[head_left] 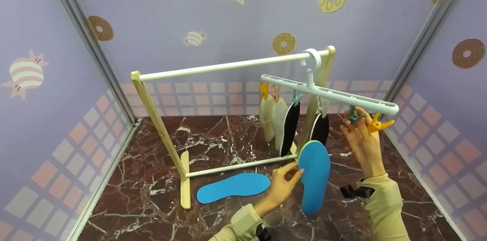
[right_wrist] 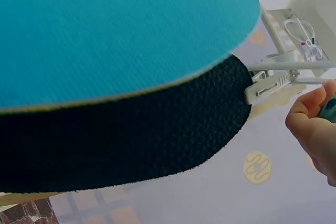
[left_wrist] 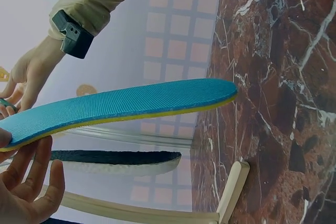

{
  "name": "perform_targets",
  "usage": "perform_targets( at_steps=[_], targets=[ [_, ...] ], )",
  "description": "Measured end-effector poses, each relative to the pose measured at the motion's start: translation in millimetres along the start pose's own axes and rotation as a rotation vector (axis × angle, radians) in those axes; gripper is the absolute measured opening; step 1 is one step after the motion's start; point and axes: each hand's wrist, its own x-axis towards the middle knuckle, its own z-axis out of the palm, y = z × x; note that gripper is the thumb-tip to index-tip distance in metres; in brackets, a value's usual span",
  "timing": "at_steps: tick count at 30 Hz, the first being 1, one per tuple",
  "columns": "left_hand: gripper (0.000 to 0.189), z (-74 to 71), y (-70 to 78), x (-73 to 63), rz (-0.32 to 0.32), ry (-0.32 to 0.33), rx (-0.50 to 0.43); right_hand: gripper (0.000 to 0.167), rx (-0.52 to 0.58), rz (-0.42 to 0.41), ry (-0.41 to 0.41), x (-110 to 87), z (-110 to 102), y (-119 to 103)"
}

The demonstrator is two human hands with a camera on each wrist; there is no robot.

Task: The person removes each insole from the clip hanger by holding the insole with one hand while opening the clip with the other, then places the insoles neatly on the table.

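Observation:
My left hand [head_left: 283, 184] pinches a blue insole [head_left: 315, 176] by its edge, upright in front of the rack; its yellow underside edge shows in the left wrist view. With my right hand [head_left: 363, 138] I grip a green clothespin [head_left: 354, 116] under the right end of a pale hanger [head_left: 335, 94]. Beside that hand hangs a yellow clothespin [head_left: 379, 122] with nothing in it. From the hanger, a beige insole [head_left: 267, 117], a light grey insole [head_left: 279, 121] and two black insoles [head_left: 290, 129] [head_left: 320, 129] hang by clothespins.
The hanger hooks over the white rail [head_left: 228, 67] of a wooden rack [head_left: 159, 123]. Another blue insole [head_left: 234, 187] lies flat on the dark marbled table [head_left: 159, 214], near the rack's left foot [head_left: 185, 191]. Patterned walls [head_left: 243, 24] close in the back and sides.

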Motion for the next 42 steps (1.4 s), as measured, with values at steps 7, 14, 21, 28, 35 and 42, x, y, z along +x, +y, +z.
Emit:
perform_targets(
  at_steps=[7, 14, 21, 28, 35, 42],
  targets=[
    [0.017, -10.4, -2.6, -2.5, 0.003, 0.016, 0.004, 0.031, 0.041, -0.012, 0.039, -0.2, -4.4, -2.1],
    [0.019, -20.9, -7.7, -4.6, -0.019, 0.021, 0.001, 0.029, 0.045, -0.001, 0.066, -0.5, -6.9, -1.8],
    [0.018, -30.1, -12.1, -8.0, -0.006, 0.022, 0.023, 0.029, 0.027, 0.007, 0.076, -1.3, -9.2, -2.5],
    [0.017, -38.8, -14.8, -12.3, -0.02, 0.017, 0.071, 0.029, 0.026, 0.022, 0.083, -2.7, -12.1, -3.6],
    [0.017, -46.5, -17.6, -13.4, -0.009, 0.014, 0.098, 0.029, 0.017, 0.023, 0.091, -3.5, -15.0, -5.0],
    [0.017, -57.0, -19.2, -11.6, -0.025, 0.021, 0.131, 0.031, -0.011, 0.01, 0.126, -6.7, -15.7, -5.0]
  ],
)
